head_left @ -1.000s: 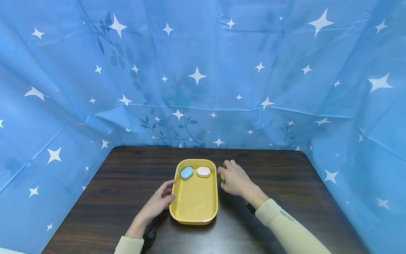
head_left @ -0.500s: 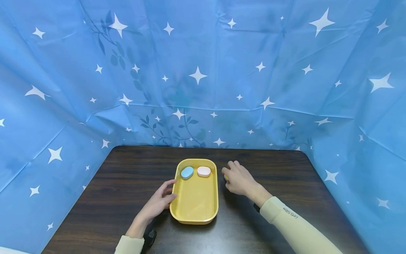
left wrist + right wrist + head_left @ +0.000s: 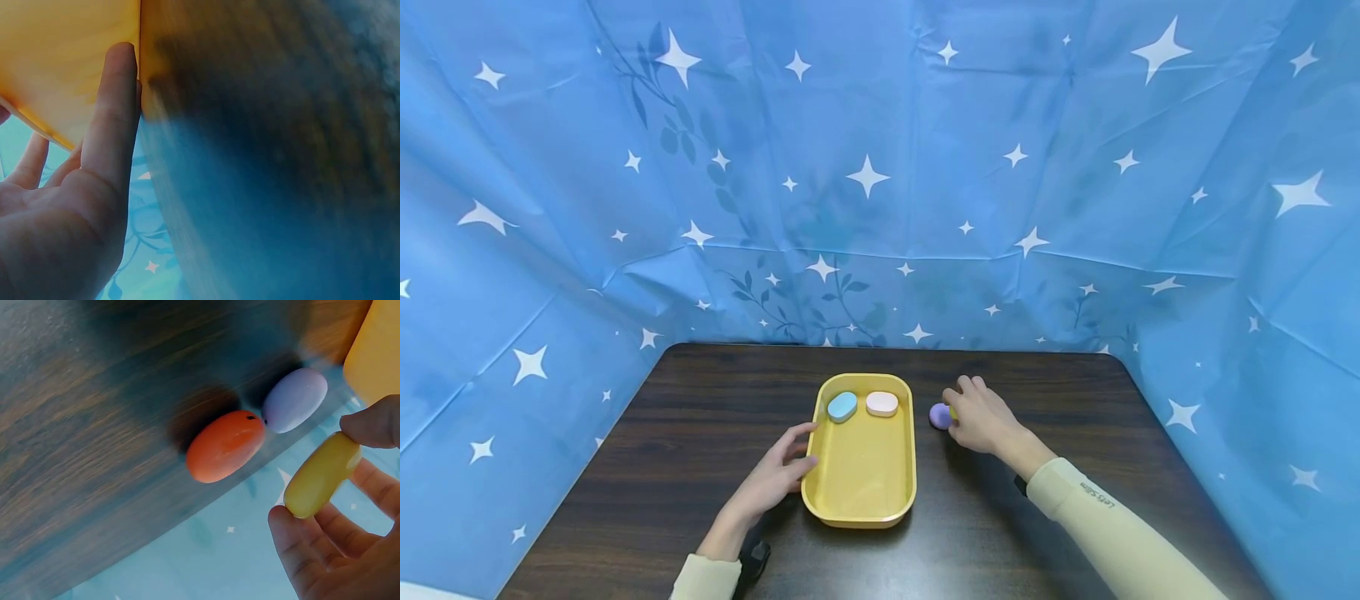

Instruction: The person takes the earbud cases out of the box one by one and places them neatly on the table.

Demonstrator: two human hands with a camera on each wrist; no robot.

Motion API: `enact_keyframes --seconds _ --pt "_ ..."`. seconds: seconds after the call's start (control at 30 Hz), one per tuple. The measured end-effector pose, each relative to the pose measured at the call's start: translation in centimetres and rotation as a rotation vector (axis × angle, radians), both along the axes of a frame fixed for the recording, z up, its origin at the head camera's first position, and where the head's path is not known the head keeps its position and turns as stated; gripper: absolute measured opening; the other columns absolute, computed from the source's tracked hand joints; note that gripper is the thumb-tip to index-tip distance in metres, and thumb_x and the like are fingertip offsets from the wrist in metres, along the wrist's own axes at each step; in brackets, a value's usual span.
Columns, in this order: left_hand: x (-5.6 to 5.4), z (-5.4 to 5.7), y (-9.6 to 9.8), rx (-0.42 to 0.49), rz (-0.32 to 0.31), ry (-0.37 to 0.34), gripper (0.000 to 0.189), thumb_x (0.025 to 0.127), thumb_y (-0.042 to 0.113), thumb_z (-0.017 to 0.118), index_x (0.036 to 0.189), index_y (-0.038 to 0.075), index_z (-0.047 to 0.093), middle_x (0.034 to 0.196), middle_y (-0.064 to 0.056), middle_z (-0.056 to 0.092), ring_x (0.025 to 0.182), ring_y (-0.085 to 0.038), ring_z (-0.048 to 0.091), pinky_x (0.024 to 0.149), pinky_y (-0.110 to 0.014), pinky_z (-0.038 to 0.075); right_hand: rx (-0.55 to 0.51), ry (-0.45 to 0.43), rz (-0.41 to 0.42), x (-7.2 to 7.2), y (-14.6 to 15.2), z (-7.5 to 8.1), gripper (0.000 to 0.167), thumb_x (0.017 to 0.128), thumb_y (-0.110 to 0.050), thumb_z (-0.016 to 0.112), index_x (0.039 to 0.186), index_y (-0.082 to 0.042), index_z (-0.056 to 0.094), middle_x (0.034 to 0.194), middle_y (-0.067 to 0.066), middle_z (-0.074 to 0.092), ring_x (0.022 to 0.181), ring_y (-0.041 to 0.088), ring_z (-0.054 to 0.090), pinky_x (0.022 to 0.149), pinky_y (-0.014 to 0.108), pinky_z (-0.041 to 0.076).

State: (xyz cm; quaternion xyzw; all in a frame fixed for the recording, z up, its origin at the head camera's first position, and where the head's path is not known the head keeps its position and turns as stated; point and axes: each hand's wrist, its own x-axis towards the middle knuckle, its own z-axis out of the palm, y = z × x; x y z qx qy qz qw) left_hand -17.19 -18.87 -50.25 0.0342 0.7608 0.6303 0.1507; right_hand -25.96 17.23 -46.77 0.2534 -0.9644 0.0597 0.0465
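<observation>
A yellow tray (image 3: 861,467) stands on the table with a blue oval piece (image 3: 842,407) and a pale pink oval piece (image 3: 882,404) at its far end. My left hand (image 3: 775,473) touches the tray's left side with fingers extended along the wall. To the tray's right, my right hand (image 3: 987,423) pinches a smooth yellow oval piece (image 3: 323,475) between thumb and fingertips, raised over the table. A purple oval piece (image 3: 940,416) lies between that hand and the tray. Beside it in the right wrist view lies an orange oval piece (image 3: 226,447) with a small dark mark, hidden in the head view.
The dark wood-grain table (image 3: 715,400) has rounded far corners. A blue curtain with white stars (image 3: 880,208) hangs right behind it and down both sides.
My right hand has moved to the right, away from the tray, holding the yellow piece. The purple piece has come into view beside it. The left hand and tray have stayed put.
</observation>
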Motion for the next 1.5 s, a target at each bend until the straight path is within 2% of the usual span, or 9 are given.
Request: enact_keyframes --seconds 0.2,0.43,0.57,0.87,1.2,1.5 --pt "0.0 -0.1 0.0 0.006 -0.006 -0.002 0.056 0.105 0.017 0.057 0.156 0.013 0.035 0.150 -0.028 0.044 0.121 -0.036 0.061 0.087 -0.046 0.058 -0.027 -0.026 -0.049 -0.3 0.9 0.1 0.029 0.081 -0.014 0.078 0.108 -0.007 0.068 0.098 0.009 0.052 0.090 0.027 0.044 0.074 0.042 0.049" --pt "0.0 0.2 0.0 0.010 -0.008 0.000 0.055 0.105 0.016 0.056 0.156 0.012 0.034 0.150 -0.028 0.042 0.121 -0.036 0.061 0.088 -0.046 0.058 -0.079 -0.054 -0.091 -0.7 2.1 0.1 0.032 0.083 -0.015 0.077 0.112 -0.007 0.068 0.105 0.013 0.053 0.093 0.029 0.045 0.072 0.043 0.051" --pt "0.0 0.2 0.0 0.007 -0.008 -0.001 0.055 0.105 0.016 0.056 0.156 0.013 0.034 0.151 -0.028 0.042 0.121 -0.037 0.061 0.088 -0.046 0.058 -0.097 -0.087 -0.114 -1.1 2.8 -0.1 0.032 0.084 -0.014 0.076 0.113 -0.006 0.068 0.104 0.011 0.053 0.092 0.029 0.044 0.071 0.043 0.049" --pt "0.0 0.0 -0.1 0.005 -0.009 0.002 0.056 0.105 0.016 0.056 0.156 0.013 0.034 0.150 -0.028 0.043 0.121 -0.036 0.061 0.086 -0.046 0.058 -0.140 -0.123 -0.174 -1.5 4.1 -0.7 0.031 0.085 -0.014 0.073 0.114 -0.006 0.068 0.107 0.013 0.053 0.095 0.031 0.044 0.075 0.046 0.048" --pt "-0.1 0.0 -0.1 0.018 -0.023 0.002 0.056 0.106 0.015 0.055 0.156 0.012 0.033 0.149 -0.028 0.044 0.121 -0.037 0.061 0.088 -0.046 0.058 -0.132 -0.151 -0.207 -1.8 5.3 -1.6 0.033 0.082 -0.013 0.071 0.114 -0.005 0.067 0.112 0.017 0.054 0.095 0.032 0.045 0.074 0.047 0.050" --pt "-0.1 0.0 -0.1 0.016 -0.022 0.002 0.056 0.105 0.015 0.056 0.156 0.012 0.033 0.149 -0.028 0.044 0.122 -0.037 0.060 0.088 -0.046 0.057 -0.125 -0.176 -0.223 -1.8 5.7 -2.3 0.031 0.082 -0.012 0.073 0.112 -0.004 0.067 0.107 0.016 0.054 0.094 0.032 0.045 0.074 0.048 0.051"
